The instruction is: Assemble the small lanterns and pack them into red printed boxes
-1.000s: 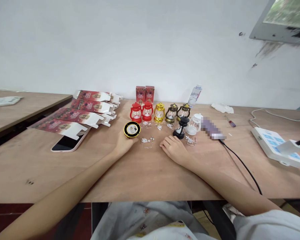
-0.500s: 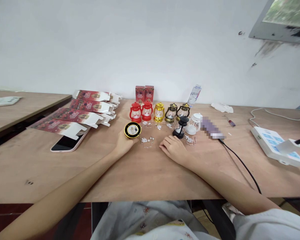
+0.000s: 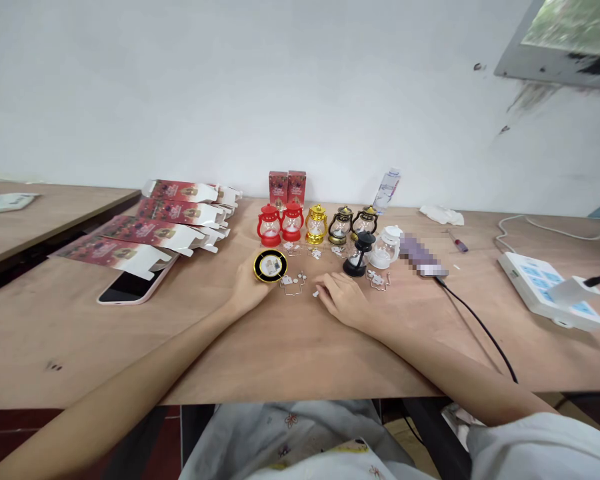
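My left hand [image 3: 247,287] is closed round a round gold-rimmed black piece [image 3: 271,266] with a pale centre, tilted towards me; it looks like a lantern base. Resting on the table, my right hand [image 3: 344,299] has its fingers bent and close together. A small white piece [image 3: 315,293] lies at its fingertips; whether the fingers hold anything is hidden. Between the hands lies a thin frame with flat white cut-out pieces [image 3: 293,283]. Beyond my right hand stands a small black lantern [image 3: 359,254], with a white lantern [image 3: 385,247] beside it.
Behind stand red lanterns [image 3: 269,225], a gold lantern [image 3: 317,225] and bronze lanterns [image 3: 340,225]. Flattened red boxes [image 3: 165,212] and a phone [image 3: 137,285] lie left. Rightward are a clear bottle [image 3: 387,191], a screwdriver [image 3: 459,244] and a power strip [image 3: 543,283].
The round piece in my left hand has moved slightly right and towards me. My right hand has shifted a little left and nearer me; a small white piece now shows by its fingertips.
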`<state>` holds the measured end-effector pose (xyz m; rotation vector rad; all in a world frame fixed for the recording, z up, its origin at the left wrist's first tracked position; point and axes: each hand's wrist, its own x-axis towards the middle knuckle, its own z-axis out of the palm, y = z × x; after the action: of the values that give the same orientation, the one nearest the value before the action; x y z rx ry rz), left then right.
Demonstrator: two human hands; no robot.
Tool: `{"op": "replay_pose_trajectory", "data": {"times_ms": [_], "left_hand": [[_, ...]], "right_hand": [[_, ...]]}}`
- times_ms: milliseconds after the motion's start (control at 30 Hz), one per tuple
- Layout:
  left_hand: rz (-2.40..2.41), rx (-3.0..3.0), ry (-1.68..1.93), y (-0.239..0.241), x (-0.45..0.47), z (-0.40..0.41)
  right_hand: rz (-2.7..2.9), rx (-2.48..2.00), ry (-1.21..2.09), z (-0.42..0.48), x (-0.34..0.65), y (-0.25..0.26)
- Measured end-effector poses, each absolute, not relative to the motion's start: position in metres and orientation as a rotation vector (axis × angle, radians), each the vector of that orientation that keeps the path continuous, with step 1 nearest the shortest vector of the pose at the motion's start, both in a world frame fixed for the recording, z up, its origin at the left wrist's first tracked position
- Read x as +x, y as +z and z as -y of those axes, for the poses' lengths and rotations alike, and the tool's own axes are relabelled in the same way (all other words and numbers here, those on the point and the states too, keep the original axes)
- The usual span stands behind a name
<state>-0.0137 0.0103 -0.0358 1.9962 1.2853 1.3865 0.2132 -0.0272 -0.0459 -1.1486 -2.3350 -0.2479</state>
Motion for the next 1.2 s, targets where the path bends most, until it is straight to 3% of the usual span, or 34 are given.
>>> {"op": "replay_pose_trajectory", "data": {"times_ms": [400,1200], "left_hand": [[-1.269,2.155,1.336,-0.031,-0.012,-0.006],[-1.404,2.300,1.155,-0.030,-0.014,-0.001]], "right_hand": [[2.318,-1.287,-0.359,0.006,0.198,-0.046],[2.361,-1.184,-0.148,-0.001,0.196,-0.045]]}}
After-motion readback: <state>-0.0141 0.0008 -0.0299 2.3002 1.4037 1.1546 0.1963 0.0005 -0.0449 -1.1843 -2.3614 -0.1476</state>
